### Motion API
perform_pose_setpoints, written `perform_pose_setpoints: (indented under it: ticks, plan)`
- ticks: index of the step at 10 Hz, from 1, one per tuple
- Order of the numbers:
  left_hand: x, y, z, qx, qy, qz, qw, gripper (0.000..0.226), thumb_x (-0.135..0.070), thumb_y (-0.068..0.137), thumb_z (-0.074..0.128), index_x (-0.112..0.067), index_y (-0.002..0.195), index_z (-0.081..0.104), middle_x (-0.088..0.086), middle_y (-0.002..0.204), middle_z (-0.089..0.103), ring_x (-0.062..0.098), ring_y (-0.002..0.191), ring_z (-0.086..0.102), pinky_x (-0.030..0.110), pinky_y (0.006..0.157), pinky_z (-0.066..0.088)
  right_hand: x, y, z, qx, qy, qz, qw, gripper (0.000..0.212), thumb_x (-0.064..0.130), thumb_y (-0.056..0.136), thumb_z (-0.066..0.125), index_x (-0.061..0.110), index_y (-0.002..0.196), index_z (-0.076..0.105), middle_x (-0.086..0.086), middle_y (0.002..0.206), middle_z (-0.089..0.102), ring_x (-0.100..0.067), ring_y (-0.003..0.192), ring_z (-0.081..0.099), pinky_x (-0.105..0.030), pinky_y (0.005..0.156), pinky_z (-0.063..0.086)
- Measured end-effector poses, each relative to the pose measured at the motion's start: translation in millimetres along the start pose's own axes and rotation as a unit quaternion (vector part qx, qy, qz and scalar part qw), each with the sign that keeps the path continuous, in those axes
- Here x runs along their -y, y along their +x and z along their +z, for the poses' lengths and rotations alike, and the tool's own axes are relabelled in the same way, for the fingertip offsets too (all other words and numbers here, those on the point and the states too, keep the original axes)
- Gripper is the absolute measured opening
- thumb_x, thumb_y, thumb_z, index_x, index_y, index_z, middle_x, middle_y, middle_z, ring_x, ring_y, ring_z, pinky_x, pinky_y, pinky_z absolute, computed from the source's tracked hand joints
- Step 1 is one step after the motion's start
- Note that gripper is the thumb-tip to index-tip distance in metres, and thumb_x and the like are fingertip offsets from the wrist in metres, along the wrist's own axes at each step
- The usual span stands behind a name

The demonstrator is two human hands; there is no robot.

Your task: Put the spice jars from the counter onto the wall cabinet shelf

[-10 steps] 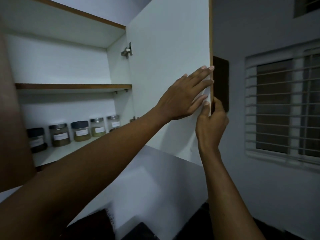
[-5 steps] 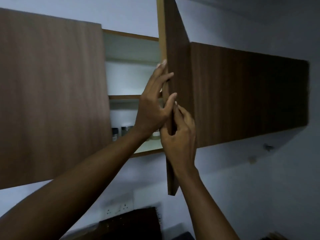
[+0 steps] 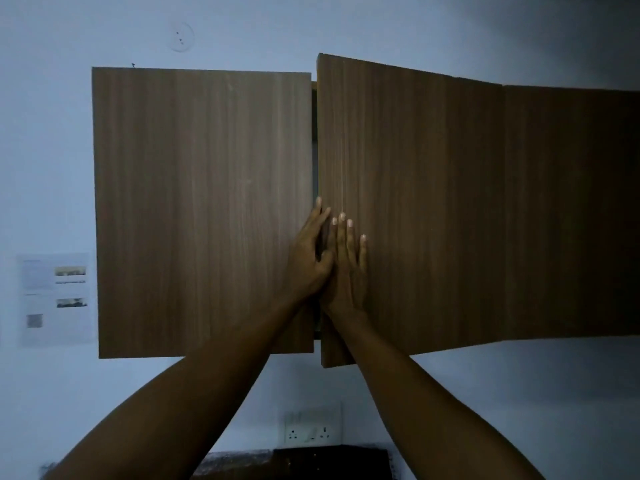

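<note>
Both hands on a nearly shut wall cabinet door

The right hand (image 3: 347, 268) lies flat, fingers spread, on the right door (image 3: 408, 209), whose long free edge runs twelve to six just at its nine o'clock. The left hand (image 3: 309, 259) curls at that edge, seemingly pinching it; the dim light blurs this. A thin gap (image 3: 314, 140) remains beside the left door (image 3: 204, 213). No spice jars show; presumably they sit shelved inside.

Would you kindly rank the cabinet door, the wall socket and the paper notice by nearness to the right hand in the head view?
1. Cabinet door: right hand lies flat on it.
2. Wall socket: below, on the wall.
3. Paper notice: far left on the wall.
</note>
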State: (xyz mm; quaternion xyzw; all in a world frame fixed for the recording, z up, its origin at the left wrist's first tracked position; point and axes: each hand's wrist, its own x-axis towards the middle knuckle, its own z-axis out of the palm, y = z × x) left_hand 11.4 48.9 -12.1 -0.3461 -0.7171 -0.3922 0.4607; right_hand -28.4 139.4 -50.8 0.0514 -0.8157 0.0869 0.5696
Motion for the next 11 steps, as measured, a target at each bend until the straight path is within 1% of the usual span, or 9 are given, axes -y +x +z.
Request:
perform_pose_setpoints:
  ticks: [1, 2, 3, 4, 5, 6, 9, 10, 11]
  plan:
    - [34, -1, 0, 0.036, 0.051, -0.002, 0.998, 0.071, -0.018, 0.094, 0.047, -0.006, 0.162, 0.028, 0.006, 0.173, 0.018, 0.018, 0.162, 0.019, 0.047, 0.133, 0.020, -5, 11, 24, 0.028, -0.022, -0.047, 0.998, 0.087, 0.058, 0.095, 0.025, 0.010, 0.165, 0.003, -0.013, 0.173, -0.005, -0.029, 0.161, 0.000, -0.053, 0.129, 0.010]
    - [69, -2, -4, 0.015, 0.222, 0.002, 0.975, 0.070, -0.032, 0.098, 0.034, -0.010, 0.164, 0.024, 0.006, 0.174, 0.015, 0.019, 0.163, 0.012, 0.054, 0.131, 0.014, -7, 21, 42, 0.034, -0.010, -0.057, 0.998, 0.077, 0.050, 0.103, 0.025, 0.011, 0.165, 0.003, -0.011, 0.173, -0.005, -0.026, 0.161, -0.002, -0.054, 0.129, 0.009]
    - [97, 2, -8, -0.014, 0.401, 0.018, 0.916, 0.072, -0.037, 0.099, 0.031, -0.018, 0.166, 0.012, 0.002, 0.175, 0.002, 0.019, 0.164, 0.001, 0.060, 0.130, 0.007, -15, 31, 61, 0.008, 0.016, -0.049, 0.999, 0.065, 0.039, 0.107, 0.020, 0.013, 0.165, 0.008, -0.008, 0.173, 0.000, -0.023, 0.162, 0.002, -0.055, 0.128, 0.014]
    - [118, 4, -4, -0.037, 0.464, 0.032, 0.884, 0.075, -0.036, 0.101, 0.036, -0.020, 0.167, 0.005, 0.000, 0.175, -0.004, 0.020, 0.164, -0.001, 0.062, 0.129, 0.008, -19, 35, 77, -0.029, 0.031, -0.059, 0.997, 0.065, 0.037, 0.106, 0.023, 0.014, 0.165, 0.008, -0.005, 0.174, -0.002, -0.021, 0.162, 0.001, -0.054, 0.129, 0.013]
    - [137, 3, 5, -0.074, 0.494, 0.021, 0.866, 0.074, -0.040, 0.102, 0.032, -0.020, 0.167, 0.002, 0.001, 0.175, -0.006, 0.022, 0.164, 0.000, 0.063, 0.127, 0.011, -21, 38, 94, -0.058, 0.043, -0.062, 0.995, 0.067, 0.039, 0.105, 0.022, 0.015, 0.166, 0.006, -0.004, 0.174, -0.004, -0.020, 0.162, -0.001, -0.054, 0.129, 0.011]
    - [146, 5, 10, -0.083, 0.502, 0.026, 0.860, 0.074, -0.043, 0.102, 0.031, -0.019, 0.167, 0.003, 0.002, 0.175, -0.004, 0.022, 0.164, 0.003, 0.065, 0.126, 0.011, -23, 40, 101, -0.076, 0.050, -0.070, 0.993, 0.066, 0.040, 0.105, 0.012, 0.015, 0.166, 0.005, -0.003, 0.174, -0.004, -0.019, 0.162, -0.001, -0.053, 0.129, 0.009]
    - [129, 2, 2, -0.026, 0.490, -0.006, 0.871, 0.074, -0.045, 0.104, 0.028, -0.020, 0.167, -0.003, 0.000, 0.175, -0.012, 0.020, 0.164, -0.004, 0.065, 0.127, 0.010, -18, 33, 74, -0.023, 0.028, -0.054, 0.998, 0.069, 0.043, 0.105, 0.023, 0.014, 0.165, 0.005, -0.006, 0.173, -0.006, -0.022, 0.162, -0.001, -0.052, 0.129, 0.013]
    - [109, 11, -2, -0.011, 0.470, 0.003, 0.882, 0.074, -0.043, 0.104, 0.027, -0.019, 0.167, -0.003, 0.000, 0.175, -0.012, 0.019, 0.164, -0.006, 0.061, 0.129, 0.011, -21, 36, 54, -0.003, 0.031, -0.060, 0.998, 0.069, 0.042, 0.105, 0.024, 0.014, 0.165, 0.008, -0.008, 0.173, -0.002, -0.022, 0.162, 0.002, -0.051, 0.129, 0.016]
    - [95, 24, -7, -0.013, 0.483, 0.017, 0.875, 0.075, -0.043, 0.104, 0.029, -0.017, 0.166, -0.004, 0.001, 0.174, -0.013, 0.020, 0.164, -0.005, 0.058, 0.131, 0.012, -23, 43, 40, -0.010, 0.033, -0.040, 0.999, 0.070, 0.043, 0.103, 0.025, 0.014, 0.165, 0.008, -0.008, 0.173, -0.001, -0.022, 0.161, 0.004, -0.051, 0.129, 0.015]
